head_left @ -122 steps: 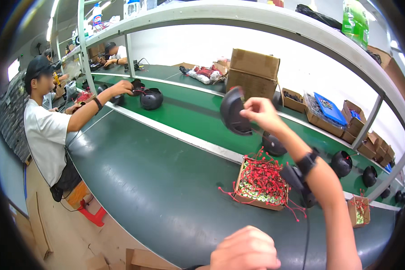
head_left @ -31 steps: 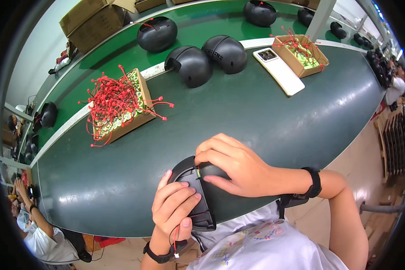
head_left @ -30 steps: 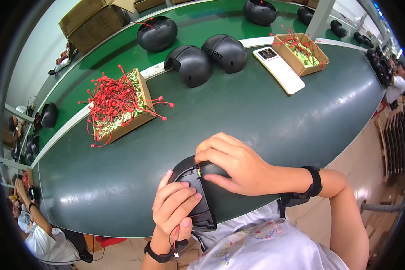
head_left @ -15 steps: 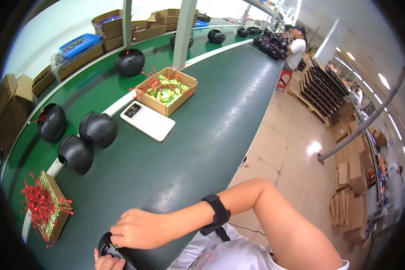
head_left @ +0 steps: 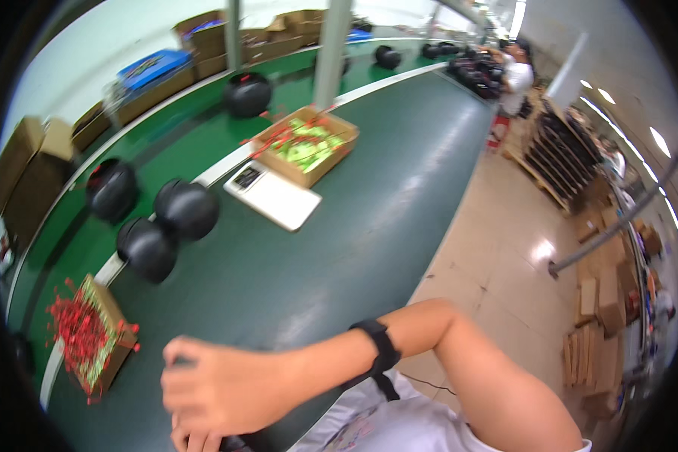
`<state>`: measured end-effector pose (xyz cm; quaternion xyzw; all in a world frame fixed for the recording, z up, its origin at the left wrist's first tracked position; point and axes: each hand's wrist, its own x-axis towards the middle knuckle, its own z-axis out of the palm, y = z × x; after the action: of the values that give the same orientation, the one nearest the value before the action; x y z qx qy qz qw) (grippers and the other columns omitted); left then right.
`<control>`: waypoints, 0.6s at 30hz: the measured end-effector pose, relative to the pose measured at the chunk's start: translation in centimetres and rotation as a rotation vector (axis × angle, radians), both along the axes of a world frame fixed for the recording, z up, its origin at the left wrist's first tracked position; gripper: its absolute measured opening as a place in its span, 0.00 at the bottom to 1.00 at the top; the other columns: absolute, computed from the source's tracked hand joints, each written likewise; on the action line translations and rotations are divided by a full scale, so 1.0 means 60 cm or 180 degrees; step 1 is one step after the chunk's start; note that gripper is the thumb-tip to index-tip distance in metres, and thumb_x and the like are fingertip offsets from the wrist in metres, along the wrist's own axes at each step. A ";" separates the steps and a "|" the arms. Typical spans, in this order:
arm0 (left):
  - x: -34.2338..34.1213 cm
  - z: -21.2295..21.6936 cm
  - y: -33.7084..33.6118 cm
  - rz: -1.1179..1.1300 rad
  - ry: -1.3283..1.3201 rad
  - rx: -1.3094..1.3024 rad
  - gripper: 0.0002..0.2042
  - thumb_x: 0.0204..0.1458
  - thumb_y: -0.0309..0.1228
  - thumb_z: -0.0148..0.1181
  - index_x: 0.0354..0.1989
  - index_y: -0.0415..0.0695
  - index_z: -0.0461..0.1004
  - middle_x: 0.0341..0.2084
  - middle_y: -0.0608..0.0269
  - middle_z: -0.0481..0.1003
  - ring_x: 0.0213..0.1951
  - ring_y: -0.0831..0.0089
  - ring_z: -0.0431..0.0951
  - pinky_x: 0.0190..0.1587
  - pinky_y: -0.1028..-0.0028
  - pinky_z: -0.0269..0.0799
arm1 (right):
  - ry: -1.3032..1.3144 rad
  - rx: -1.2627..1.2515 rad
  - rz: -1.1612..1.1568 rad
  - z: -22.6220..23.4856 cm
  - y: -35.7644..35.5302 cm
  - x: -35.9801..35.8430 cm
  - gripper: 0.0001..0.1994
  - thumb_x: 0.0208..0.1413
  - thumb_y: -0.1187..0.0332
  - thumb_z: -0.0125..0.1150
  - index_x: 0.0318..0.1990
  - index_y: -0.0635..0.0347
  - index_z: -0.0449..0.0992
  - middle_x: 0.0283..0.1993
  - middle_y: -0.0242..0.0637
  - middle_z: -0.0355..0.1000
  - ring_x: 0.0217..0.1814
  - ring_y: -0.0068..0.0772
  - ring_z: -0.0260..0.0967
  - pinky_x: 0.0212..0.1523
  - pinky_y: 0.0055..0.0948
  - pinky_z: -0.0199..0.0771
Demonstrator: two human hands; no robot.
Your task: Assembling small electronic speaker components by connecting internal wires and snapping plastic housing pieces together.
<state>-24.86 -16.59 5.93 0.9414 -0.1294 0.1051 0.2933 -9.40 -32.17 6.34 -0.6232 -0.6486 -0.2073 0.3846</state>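
My right hand (head_left: 222, 384), smeared by motion, reaches across low at the left with its fingers curled downward. What its fingertips hold is hidden beneath it. Just under it, at the bottom edge, only a few bent fingers of my left hand (head_left: 194, 440) show. They are closed at a black curved shell (head_left: 237, 443), mostly covered by the right hand and the frame edge. Nearest to both hands stands a carton of red-wired parts with green pieces (head_left: 83, 331). Black round shells (head_left: 147, 250) sit beyond it, two of them touching.
A white phone (head_left: 273, 196) lies beside an open carton of green pieces with red wires (head_left: 305, 147). A green conveyor belt (head_left: 188, 124) with more black shells runs along the left. Posts (head_left: 331, 60) rise at its edge. Another person (head_left: 516, 79) sits at the far end.
My right hand has come nearer and lower over my left, covering most of the black shell. The whole view has shifted, so the bench things appear farther right.
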 end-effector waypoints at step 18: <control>0.004 -0.026 -0.027 0.0593 -0.0322 -0.0351 0.26 0.61 0.44 0.34 0.41 0.42 0.82 0.42 0.62 0.79 0.55 0.57 0.60 0.65 0.42 0.50 | 0.4506 -0.0637 0.1726 -0.094 -0.021 0.015 0.18 0.58 0.70 0.60 0.55 0.62 0.70 0.56 0.38 0.70 0.57 0.34 0.68 0.62 0.37 0.66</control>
<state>-24.61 -18.19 4.39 0.9252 -0.0501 0.1861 0.3268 -8.49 -33.40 0.68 -0.4582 -0.3934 0.4029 0.6877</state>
